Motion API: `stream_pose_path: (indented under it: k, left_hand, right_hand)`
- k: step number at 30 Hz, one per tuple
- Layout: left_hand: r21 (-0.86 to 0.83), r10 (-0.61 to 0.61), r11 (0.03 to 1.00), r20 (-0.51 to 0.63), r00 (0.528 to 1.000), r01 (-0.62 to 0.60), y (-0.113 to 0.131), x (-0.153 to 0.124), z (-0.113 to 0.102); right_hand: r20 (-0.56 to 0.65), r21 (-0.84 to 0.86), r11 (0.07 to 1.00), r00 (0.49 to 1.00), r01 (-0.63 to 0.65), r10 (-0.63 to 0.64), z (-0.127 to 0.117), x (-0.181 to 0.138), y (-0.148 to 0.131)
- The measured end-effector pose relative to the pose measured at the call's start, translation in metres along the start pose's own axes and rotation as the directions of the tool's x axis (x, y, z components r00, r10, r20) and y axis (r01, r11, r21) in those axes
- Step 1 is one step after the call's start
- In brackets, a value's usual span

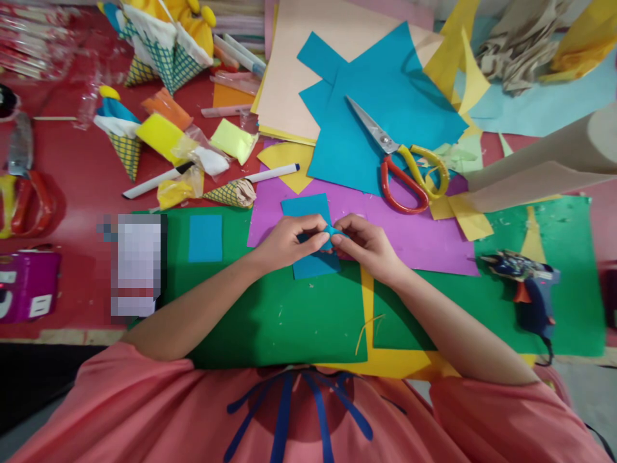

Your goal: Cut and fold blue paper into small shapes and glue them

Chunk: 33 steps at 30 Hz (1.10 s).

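Note:
Between my two hands, over the middle of the table, is a small piece of blue craft sheet. My left hand pinches its left end between thumb and forefinger. At the other end my right hand grips it the same way, fingers curled. The piece looks bent or folded, though my fingertips hide most of it. Just beneath lies a blue strip, partly covered by my hands, across the edge of the purple sheet and the green sheet. A blue rectangle rests flat to the left.
Scissors with red and yellow handles lie on a large blue sheet. A glue gun is at right, below a rolled sheet. Left are decorated cones, clay packets, markers and more scissors.

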<state>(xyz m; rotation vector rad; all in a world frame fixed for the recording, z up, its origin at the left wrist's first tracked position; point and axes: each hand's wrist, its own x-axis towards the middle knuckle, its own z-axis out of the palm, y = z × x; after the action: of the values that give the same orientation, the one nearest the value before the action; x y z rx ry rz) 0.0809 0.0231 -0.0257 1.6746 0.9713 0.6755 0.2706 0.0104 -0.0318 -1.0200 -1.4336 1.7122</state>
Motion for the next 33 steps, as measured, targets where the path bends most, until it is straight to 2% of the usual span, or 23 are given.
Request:
stream_pose_path:
  k: [2, 5, 8, 12, 18, 26, 29, 33]
  left_hand:
    - [-0.041, -0.026, 0.999, -0.014, 1.0, 0.026, -0.001, 0.0, 0.001]
    - [-0.173, -0.097, 0.981, -0.047, 0.994, 0.088, -0.001, -0.001, 0.002]
    - [-0.232, -0.132, 0.966, -0.057, 0.99, 0.116, 0.001, -0.001, 0.002]
    - [-0.176, -0.085, 0.981, -0.018, 0.996, 0.08, 0.006, 0.0, -0.001]
    - [-0.127, -0.084, 0.988, 0.05, 0.995, 0.089, 0.003, 0.0, 0.0]
    - [-0.071, -0.063, 0.995, 0.113, 0.992, 0.071, -0.006, -0.001, 0.002]
    - [-0.025, -0.035, 0.999, 0.116, 0.993, 0.038, -0.004, -0.001, 0.001]
    - [0.0, -0.051, 0.999, 0.1, 0.994, 0.051, -0.003, -0.001, 0.001]
  right_hand:
    - [-0.038, -0.038, 0.999, 0.999, 0.021, -0.022, -0.001, 0.0, 0.0]
    - [-0.178, -0.088, 0.988, 0.974, 0.123, -0.137, -0.003, 0.001, 0.001]
    - [-0.254, -0.06, 0.984, 0.951, 0.166, -0.176, -0.003, 0.002, 0.002]
    - [-0.14, -0.055, 0.993, 0.984, 0.101, -0.108, -0.002, 0.001, 0.001]
    - [-0.058, -0.113, 0.992, 0.997, 0.051, -0.058, -0.002, 0.0, 0.0]
    - [-0.003, -0.133, 0.99, 0.999, 0.044, -0.045, -0.004, 0.0, 0.001]
    - [-0.013, -0.134, 0.99, 0.999, 0.048, -0.05, -0.005, 0.0, 0.0]
    - [-0.033, -0.104, 0.994, 0.999, 0.029, -0.033, -0.004, 0.001, 0.0]
